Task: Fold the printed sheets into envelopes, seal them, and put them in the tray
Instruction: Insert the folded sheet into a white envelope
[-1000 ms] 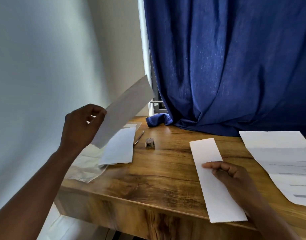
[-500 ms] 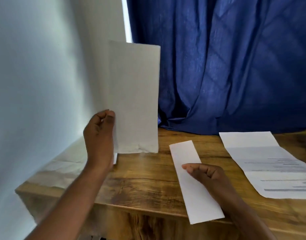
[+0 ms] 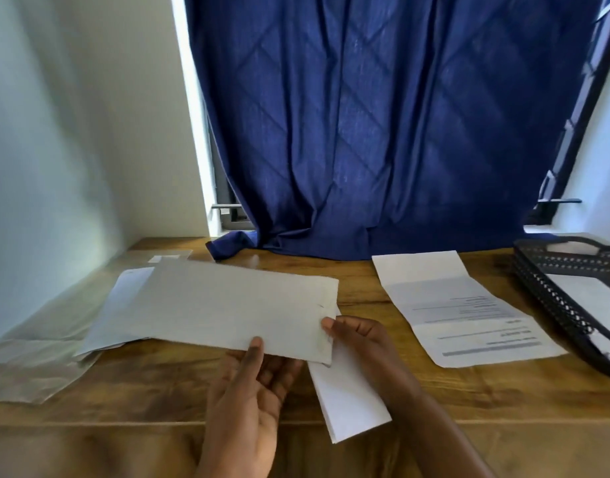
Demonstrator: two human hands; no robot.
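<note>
The left hand [image 3: 252, 384] pinches the lower edge of the envelope [image 3: 227, 307] at frame centre, thumb on top, while the right hand [image 3: 362, 343] grips the folded sheet [image 3: 348, 401] at the envelope's right end; the sheet's corner could snag on the mouth and crumple if it goes in askew. I count one held envelope, one folded sheet, one unfolded printed sheet [image 3: 462, 308] on the table [image 3: 158, 381] right of centre, one black tray [image 3: 555, 288] at far right holding paper, and an uncountable pile of envelopes [image 3: 124, 298] at left.
</note>
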